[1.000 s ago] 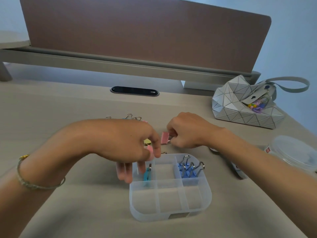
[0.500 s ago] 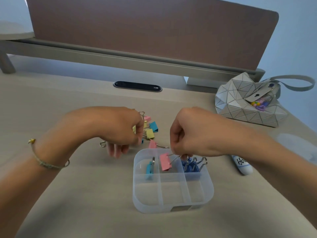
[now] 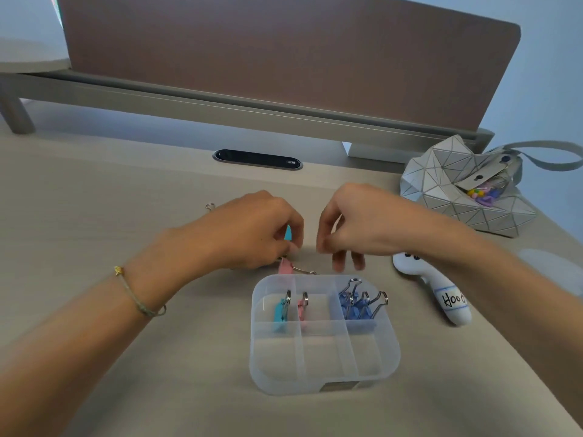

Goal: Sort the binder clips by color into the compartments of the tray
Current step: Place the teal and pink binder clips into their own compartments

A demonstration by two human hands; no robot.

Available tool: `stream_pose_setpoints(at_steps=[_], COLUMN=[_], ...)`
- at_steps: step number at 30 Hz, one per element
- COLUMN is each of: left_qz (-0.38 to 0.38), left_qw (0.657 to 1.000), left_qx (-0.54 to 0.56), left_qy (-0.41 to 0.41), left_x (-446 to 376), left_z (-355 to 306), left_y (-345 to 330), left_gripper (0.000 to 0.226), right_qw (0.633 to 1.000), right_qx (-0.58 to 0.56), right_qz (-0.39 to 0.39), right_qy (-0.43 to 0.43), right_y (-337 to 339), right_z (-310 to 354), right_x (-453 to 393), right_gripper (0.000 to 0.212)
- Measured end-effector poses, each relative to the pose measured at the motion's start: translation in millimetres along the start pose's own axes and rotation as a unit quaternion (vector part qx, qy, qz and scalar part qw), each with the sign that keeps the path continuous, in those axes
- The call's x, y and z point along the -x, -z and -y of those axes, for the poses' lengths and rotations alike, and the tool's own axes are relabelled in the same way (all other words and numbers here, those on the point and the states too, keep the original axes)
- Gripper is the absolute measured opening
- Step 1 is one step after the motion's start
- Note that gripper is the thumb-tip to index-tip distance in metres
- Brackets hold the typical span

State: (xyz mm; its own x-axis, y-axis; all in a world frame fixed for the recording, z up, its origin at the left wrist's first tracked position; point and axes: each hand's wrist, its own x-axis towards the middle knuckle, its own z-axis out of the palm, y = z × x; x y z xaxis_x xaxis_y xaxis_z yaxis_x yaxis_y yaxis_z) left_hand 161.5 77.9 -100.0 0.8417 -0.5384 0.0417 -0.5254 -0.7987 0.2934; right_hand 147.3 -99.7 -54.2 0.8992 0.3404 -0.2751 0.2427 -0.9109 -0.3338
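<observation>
Nearest me the tray (image 3: 325, 378) holds 1 teal clip (image 3: 280, 310) back-left, 1 pink clip (image 3: 303, 309) back-middle and blue clips (image 3: 359, 305) back-right; its 3 front cells are bare. Just beyond its rim a loose pink clip (image 3: 286, 266) lies, handles pointing right, under my left hand (image 3: 252, 230), the nearer one. That grip pinches a teal clip (image 3: 288, 232). My right hand (image 3: 356, 225) is loosely curled; I cannot tell if it holds anything. The pile behind is hidden.

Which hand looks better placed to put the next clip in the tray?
Left, probably. The left hand already pinches a teal clip, and a teal clip sits in the tray's back-left compartment, on its side. The right hand seems to hold nothing.
</observation>
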Motion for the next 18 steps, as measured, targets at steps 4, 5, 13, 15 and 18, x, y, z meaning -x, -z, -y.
stream_pose_setpoints(at_steps=[4,5,13,15,18], left_qz=[0.025,0.035,0.039,0.035,0.034], left_qw=[0.999,0.999,0.999,0.999,0.999], left_qx=[-0.025,-0.028,-0.022,-0.025,-0.020], left_qy=[0.017,0.025,0.022,0.025,0.019], left_x=[1,1,1,0,-1], left_z=[8,10,8,7,5], left_y=[0,-1,-16,-19,-22], left_gripper=[0.007,0.008,0.014,0.014,0.012], right_qw=[0.995,0.992,0.983,0.986,0.989], right_qx=[0.079,0.097,0.138,0.127,0.105], right_qz=[0.052,0.066,0.084,0.072,0.061], right_qy=[0.033,0.040,0.083,0.079,0.078], right_y=[-17,-23,-38,-40,-43], right_z=[-9,-9,-8,-11,-14], right_x=[-32,-39,-55,-54,-53], right_gripper=[0.007,0.008,0.010,0.016,0.019])
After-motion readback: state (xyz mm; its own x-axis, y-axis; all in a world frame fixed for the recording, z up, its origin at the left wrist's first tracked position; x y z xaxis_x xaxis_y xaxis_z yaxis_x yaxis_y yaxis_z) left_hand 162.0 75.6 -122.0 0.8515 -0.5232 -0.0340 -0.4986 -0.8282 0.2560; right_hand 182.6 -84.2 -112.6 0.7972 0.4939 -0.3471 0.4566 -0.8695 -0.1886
